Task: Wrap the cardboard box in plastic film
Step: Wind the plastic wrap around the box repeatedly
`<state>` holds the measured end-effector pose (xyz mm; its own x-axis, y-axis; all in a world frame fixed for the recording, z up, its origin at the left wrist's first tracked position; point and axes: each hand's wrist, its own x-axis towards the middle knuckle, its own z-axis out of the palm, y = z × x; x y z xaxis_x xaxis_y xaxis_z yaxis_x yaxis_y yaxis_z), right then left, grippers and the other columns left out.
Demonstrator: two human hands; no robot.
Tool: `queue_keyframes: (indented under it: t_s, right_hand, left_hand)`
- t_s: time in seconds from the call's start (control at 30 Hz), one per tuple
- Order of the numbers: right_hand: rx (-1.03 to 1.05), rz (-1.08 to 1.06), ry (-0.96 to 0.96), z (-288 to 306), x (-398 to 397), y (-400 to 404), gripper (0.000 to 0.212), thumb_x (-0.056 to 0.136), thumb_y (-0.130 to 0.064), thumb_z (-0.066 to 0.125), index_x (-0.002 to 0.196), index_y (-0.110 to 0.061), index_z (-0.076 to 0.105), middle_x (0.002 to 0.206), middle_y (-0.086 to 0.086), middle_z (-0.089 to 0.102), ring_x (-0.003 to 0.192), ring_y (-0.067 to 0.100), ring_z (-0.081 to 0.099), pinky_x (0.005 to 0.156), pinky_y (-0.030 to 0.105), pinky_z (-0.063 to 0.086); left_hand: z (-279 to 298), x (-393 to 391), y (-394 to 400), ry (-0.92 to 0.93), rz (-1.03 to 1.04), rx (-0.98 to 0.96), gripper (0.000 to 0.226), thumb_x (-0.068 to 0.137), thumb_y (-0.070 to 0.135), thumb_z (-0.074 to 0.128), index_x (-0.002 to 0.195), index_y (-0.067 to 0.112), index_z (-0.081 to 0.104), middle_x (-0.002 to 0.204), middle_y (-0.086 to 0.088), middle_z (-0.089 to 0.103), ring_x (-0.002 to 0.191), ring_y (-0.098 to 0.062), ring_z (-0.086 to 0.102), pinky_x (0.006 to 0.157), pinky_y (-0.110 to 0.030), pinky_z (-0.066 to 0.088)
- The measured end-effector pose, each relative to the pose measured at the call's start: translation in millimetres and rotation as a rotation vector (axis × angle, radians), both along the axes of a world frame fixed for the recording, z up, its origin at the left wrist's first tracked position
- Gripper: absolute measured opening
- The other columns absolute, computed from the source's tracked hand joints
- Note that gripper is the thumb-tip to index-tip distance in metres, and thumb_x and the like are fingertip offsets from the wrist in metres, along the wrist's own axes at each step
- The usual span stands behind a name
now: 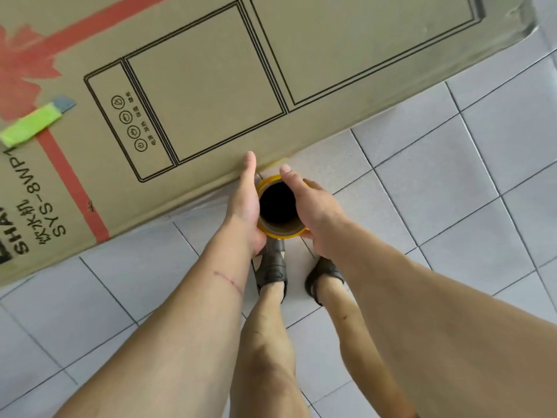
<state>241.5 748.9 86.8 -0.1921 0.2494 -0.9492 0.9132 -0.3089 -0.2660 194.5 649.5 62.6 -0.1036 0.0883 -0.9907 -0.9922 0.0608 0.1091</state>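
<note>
Tiled floor [452, 191] is carrying the box [211, 86], and we are clasping the film roll [278, 206] upright between left hand [245, 203] and right hand [316, 212] against its near edge, probably so film pays out along that side.

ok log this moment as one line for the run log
left hand: holds film roll | right hand: holds film roll | roll: upright, beside cardboard box edge | green cutter: on box

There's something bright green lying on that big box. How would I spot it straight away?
Start at the big cardboard box lying on the tiled floor. Follow its printed red ribbon to the left end, where a small lime-green utility knife lies on top. It is the only green thing there, with a grey tip.
</note>
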Motion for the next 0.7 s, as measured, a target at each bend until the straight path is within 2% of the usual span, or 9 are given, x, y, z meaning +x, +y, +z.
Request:
queue_keyframes:
  t_s: [0.07, 0.13, 0.2, 0.33, 0.43, 0.5, 0.57, 0.63, 0.7]
  right_hand:
    - [0.043, 0.027, 0.014, 2, -3, 5, 0.085, 0.075, -0.071, 0.067, 0.144, -0.025, 0.047, 0.138, 0.0, 0.056, 0.122, 0.02, 0.055, 0.101, 0.034, 0.045]
    - [0.116, 0.167, 0.04, 3, -6, 11, 0.087, 0.079, -0.066, 0.068, 0.149, -0.023, 0.041, 0.142, 0.003, 0.052, 0.126, 0.024, 0.053, 0.102, 0.036, 0.045]
    - [0.159, 0.224, 0.065, 2, -9, 20, 0.086, 0.081, -0.066, 0.065, 0.151, -0.023, 0.039, 0.145, 0.004, 0.049, 0.13, 0.025, 0.051, 0.106, 0.039, 0.043]
    - [0.044, 0.077, -0.018, 1, -7, 28, 0.087, 0.075, -0.077, 0.058, 0.145, -0.028, 0.045, 0.142, 0.002, 0.054, 0.127, 0.024, 0.052, 0.105, 0.041, 0.043]
    - [0.003, 0.019, -0.018, 0, -5, 34, 0.085, 0.073, -0.076, 0.06, 0.141, -0.026, 0.05, 0.134, 0.0, 0.059, 0.118, 0.022, 0.057, 0.098, 0.039, 0.048]
    - [0.068, 0.084, 0.016, 1, -6, 40, 0.081, 0.08, -0.067, 0.065, 0.145, -0.022, 0.047, 0.135, 0.001, 0.057, 0.119, 0.022, 0.056, 0.095, 0.032, 0.046]
    - [0.114, 0.167, 0.05, 1, -7, 48, 0.084, 0.08, -0.063, 0.069, 0.148, -0.021, 0.044, 0.134, 0.003, 0.058, 0.119, 0.022, 0.057, 0.098, 0.033, 0.046]
    - [0.112, 0.176, 0.057, 1, -8, 54, 0.085, 0.08, -0.064, 0.068, 0.149, -0.021, 0.042, 0.138, 0.004, 0.056, 0.123, 0.023, 0.055, 0.102, 0.034, 0.045]
    - [0.053, 0.101, 0.035, 0, -7, 58, 0.084, 0.08, -0.068, 0.064, 0.148, -0.023, 0.043, 0.14, 0.001, 0.054, 0.126, 0.022, 0.053, 0.1, 0.032, 0.042]
  left_hand:
    - [0, 1, 4, -0.027, 0.01, 0.058, 0.112, 0.084, 0.102, 0.037, 0.129, 0.007, 0.077, 0.121, -0.023, 0.081, 0.111, -0.039, 0.079, 0.092, -0.05, 0.064]
    - [-2, 7, 5, -0.043, -0.004, 0.088, 0.121, 0.078, 0.107, 0.03, 0.133, 0.009, 0.075, 0.126, -0.022, 0.08, 0.119, -0.038, 0.077, 0.108, -0.052, 0.058]
    - [-5, 10, 9, -0.009, -0.051, 0.065, 0.119, 0.077, 0.108, 0.031, 0.136, 0.014, 0.074, 0.125, -0.017, 0.081, 0.12, -0.035, 0.077, 0.115, -0.053, 0.055]
    - [-14, 8, 22, 0.074, -0.037, -0.048, 0.105, 0.077, 0.1, 0.054, 0.133, 0.014, 0.076, 0.116, -0.013, 0.084, 0.108, -0.034, 0.082, 0.104, -0.055, 0.063]
    - [-11, 5, 28, 0.029, 0.002, 0.067, 0.107, 0.086, 0.099, 0.039, 0.129, 0.008, 0.078, 0.12, -0.021, 0.082, 0.113, -0.038, 0.079, 0.102, -0.055, 0.062]
    - [-7, 9, 31, 0.013, -0.014, 0.103, 0.114, 0.086, 0.101, 0.026, 0.128, 0.009, 0.077, 0.124, -0.021, 0.081, 0.117, -0.035, 0.078, 0.102, -0.048, 0.06]
    - [-5, 11, 37, 0.021, -0.06, 0.099, 0.118, 0.083, 0.104, 0.023, 0.133, 0.011, 0.076, 0.125, -0.019, 0.081, 0.12, -0.034, 0.077, 0.107, -0.047, 0.058]
    - [-9, 8, 45, 0.035, -0.1, 0.017, 0.115, 0.078, 0.107, 0.035, 0.132, 0.015, 0.076, 0.117, -0.015, 0.084, 0.112, -0.032, 0.08, 0.106, -0.047, 0.06]
    - [-13, 3, 54, 0.042, -0.125, -0.058, 0.111, 0.071, 0.105, 0.051, 0.133, 0.016, 0.076, 0.111, -0.014, 0.085, 0.101, -0.032, 0.083, 0.096, -0.046, 0.065]
